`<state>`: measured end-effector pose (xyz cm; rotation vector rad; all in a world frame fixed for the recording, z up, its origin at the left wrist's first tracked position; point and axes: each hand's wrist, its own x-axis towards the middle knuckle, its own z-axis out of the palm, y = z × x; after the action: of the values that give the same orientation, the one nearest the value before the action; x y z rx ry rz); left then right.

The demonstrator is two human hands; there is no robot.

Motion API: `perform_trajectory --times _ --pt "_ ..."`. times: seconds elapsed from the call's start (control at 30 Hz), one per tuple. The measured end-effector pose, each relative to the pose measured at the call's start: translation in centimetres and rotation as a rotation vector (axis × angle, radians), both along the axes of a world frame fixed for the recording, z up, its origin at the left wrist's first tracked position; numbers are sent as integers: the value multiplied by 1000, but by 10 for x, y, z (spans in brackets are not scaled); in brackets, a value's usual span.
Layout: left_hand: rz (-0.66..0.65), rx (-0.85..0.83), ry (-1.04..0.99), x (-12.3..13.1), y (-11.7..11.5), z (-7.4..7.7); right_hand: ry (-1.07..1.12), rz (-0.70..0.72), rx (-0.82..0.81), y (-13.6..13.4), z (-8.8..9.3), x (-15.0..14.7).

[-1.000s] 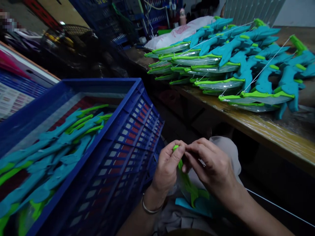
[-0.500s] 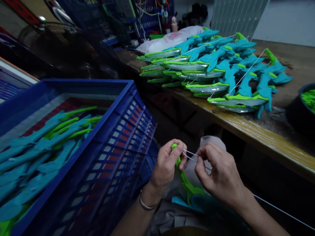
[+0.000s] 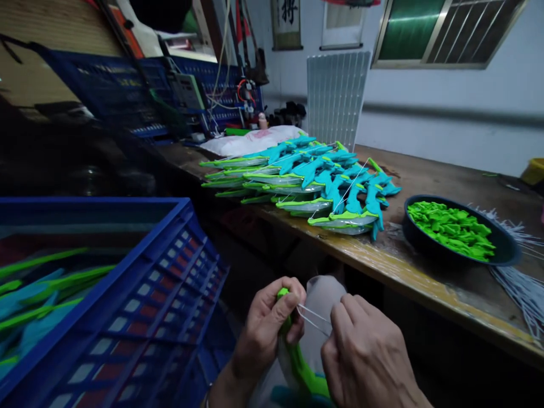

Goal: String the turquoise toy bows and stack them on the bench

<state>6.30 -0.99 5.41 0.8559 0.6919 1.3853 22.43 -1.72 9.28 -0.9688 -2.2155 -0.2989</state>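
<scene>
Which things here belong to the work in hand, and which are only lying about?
In hand: left hand, right hand, green toy bow, white string.
Lying about: stacked bows, bowl of green pieces, blue crate, white grille.

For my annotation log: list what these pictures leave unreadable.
Head view:
Green toy tip, wrapped by left hand; its lower end, cut by bottom edge.
Right hand fingers' hold on white string, hidden behind its own back.
Blue crate contents, blurred, cut by left edge.
</scene>
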Motion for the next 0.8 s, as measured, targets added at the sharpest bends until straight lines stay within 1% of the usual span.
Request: perform_trajectory --times 0.1,0.2,0.3,0.4,0.47,0.6,0.7,0.8 --pt "-39 8 31 9 5 6 -39 -31 25 -1 2 8" --pt "-58 11 47 16 12 13 20 -51 36 1 7 12" --pt "-46 -18 30 20 22 17 106 -56 -18 5 8 20" --pt "29 -85 19 20 29 18 195 -53 -75 7 2 29" --pt "64 -117 21 19 32 17 259 -23 -136 9 -5 32" --pt "42 -110 57 19 31 14 393 105 -278 12 -17 24" --pt "23 -90 110 21 28 12 464 153 -296 16 -23 13" --pt "37 -69 149 21 26 9 525 162 -297 20 -27 5"
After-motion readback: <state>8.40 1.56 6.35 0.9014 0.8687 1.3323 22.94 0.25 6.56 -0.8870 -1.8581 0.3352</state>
